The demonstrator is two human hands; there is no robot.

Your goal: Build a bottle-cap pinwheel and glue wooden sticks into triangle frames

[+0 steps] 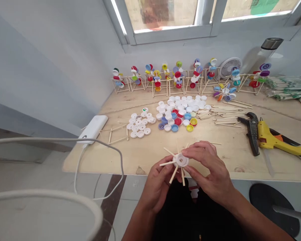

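Note:
A white bottle cap (181, 160) with several thin wooden sticks radiating from it like spokes is held over the near edge of the wooden table (150, 150). My left hand (157, 183) grips it from below, fingers curled round the lower sticks. My right hand (208, 169) closes on the cap from the right, fingertips pressed on its rim. Both hands are over my lap, just in front of the table edge.
Piles of white caps (139, 124) and mixed coloured caps (180, 112) lie mid-table, beside loose sticks (224, 115). A row of cap-and-stick models (178, 77) lines the back wall. Pliers (252, 132) and a yellow glue gun (276, 139) lie right; a white power bank (92, 129) and cable lie left.

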